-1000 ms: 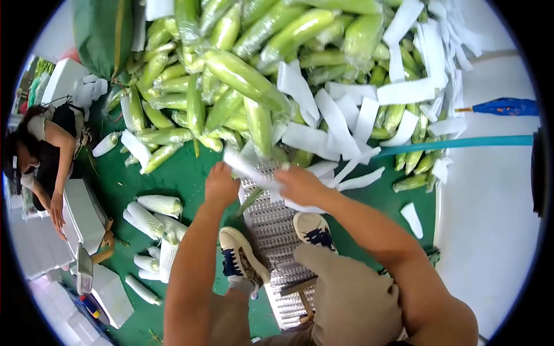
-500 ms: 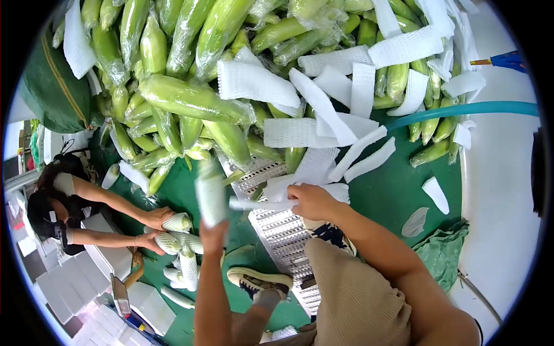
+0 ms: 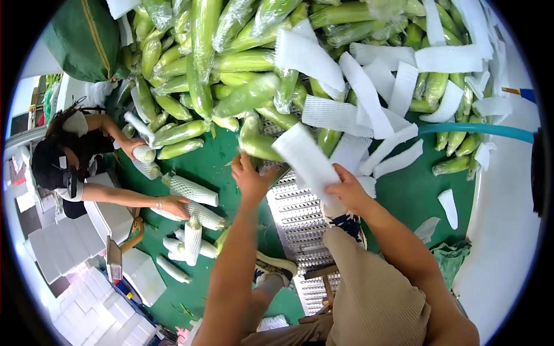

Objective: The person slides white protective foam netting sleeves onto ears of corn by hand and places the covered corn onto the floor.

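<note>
In my right hand is a flat white foam net sleeve, pinched at its lower end, with the other end pointing up and left. My left hand has its fingers around the lower end of a green ear of corn in clear film. That ear lies close to the sleeve's upper end, outside it. Above both hands is a heap of film-wrapped corn, with loose foam sleeves scattered over its right side.
At left a co-worker's hand holds a sleeved ear, the other hand touching several sleeved ears on the green floor. A perforated metal plate lies below my hands. White boxes, a green sack and a blue-green hose surround.
The sleeved ear has left my left hand, which now grips an unsleeved one. My right hand has raised its foam sleeve. The co-worker's hands have moved apart, one lifting towards the heap.
</note>
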`<state>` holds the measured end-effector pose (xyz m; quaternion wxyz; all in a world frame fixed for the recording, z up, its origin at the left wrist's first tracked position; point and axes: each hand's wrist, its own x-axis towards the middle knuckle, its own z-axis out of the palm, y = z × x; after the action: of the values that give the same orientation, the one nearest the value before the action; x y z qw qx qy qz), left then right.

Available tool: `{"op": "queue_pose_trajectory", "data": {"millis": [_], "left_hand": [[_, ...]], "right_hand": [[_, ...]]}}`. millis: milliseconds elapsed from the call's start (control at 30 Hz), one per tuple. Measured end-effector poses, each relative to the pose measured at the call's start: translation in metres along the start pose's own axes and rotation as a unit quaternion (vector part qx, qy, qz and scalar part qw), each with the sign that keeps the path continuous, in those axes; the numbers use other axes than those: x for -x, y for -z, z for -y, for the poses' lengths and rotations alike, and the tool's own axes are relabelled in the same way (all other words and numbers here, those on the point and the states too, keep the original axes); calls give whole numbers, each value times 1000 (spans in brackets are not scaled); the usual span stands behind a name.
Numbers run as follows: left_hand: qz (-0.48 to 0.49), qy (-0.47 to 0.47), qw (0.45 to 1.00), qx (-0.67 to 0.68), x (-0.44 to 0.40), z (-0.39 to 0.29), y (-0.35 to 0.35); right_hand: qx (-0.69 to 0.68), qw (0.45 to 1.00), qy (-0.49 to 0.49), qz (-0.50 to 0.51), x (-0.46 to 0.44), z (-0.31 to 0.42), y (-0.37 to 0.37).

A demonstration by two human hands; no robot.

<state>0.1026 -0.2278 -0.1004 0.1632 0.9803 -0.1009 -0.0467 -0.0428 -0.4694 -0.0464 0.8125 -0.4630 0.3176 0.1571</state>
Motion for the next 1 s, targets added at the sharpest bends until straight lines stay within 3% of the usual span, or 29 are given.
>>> {"op": "queue_pose_trajectory", "data": {"millis": [67, 100, 200, 267, 333, 400, 467, 567, 633, 667, 733, 767, 800, 867, 933, 967, 1000], "left_hand": [[-32, 129, 991, 5, -15, -3, -18], [36, 203, 978, 25, -22, -9, -4], [65, 89, 993, 35, -16, 49, -8], [88, 88, 991, 42, 5, 69, 16], [124, 87, 988, 5, 21, 61, 69], [86, 102, 991, 13, 38, 34, 132], [-2, 89, 994, 61, 62, 36, 157], [-111, -62, 992, 26, 70, 24, 155], [-163, -22, 974, 157, 67, 28, 111], [-169, 29, 936, 308, 64, 28, 93], [-134, 162, 919, 333, 69, 15, 102], [-201, 93, 920, 322, 73, 9, 105], [-202, 99, 911, 346, 83, 7, 105], [-108, 63, 920, 371, 98, -5, 111], [-70, -2, 947, 313, 101, -12, 90], [-16, -21, 903, 428, 115, 22, 29], [89, 41, 739, 667, 109, 11, 43]], "right_hand": [[-44, 999, -3, -18, -4, 1, 5], [-44, 999, 0, -16, -5, 8, 6], [9, 999, 3, 41, -9, 12, 14], [57, 993, 5, 99, -5, 28, 5], [215, 966, 55, 130, -10, 40, -3], [374, 907, 105, 164, -22, 49, -10], [341, 923, 62, 167, -34, 54, -23], [379, 882, 109, 257, -48, 57, -30], [375, 866, 155, 292, -57, 53, -41], [381, 858, 176, 298, -60, 53, -51], [388, 847, 212, 294, -53, 51, -72], [377, 851, 222, 290, -46, 51, -82], [370, 839, 272, 293, -40, 50, -93], [354, 803, 365, 311, -27, 45, -119], [216, 857, 400, 243, -15, 4, -150], [229, 860, 399, 221, -8, -4, -161], [295, 833, 406, 233, -3, 2, -162]]}}
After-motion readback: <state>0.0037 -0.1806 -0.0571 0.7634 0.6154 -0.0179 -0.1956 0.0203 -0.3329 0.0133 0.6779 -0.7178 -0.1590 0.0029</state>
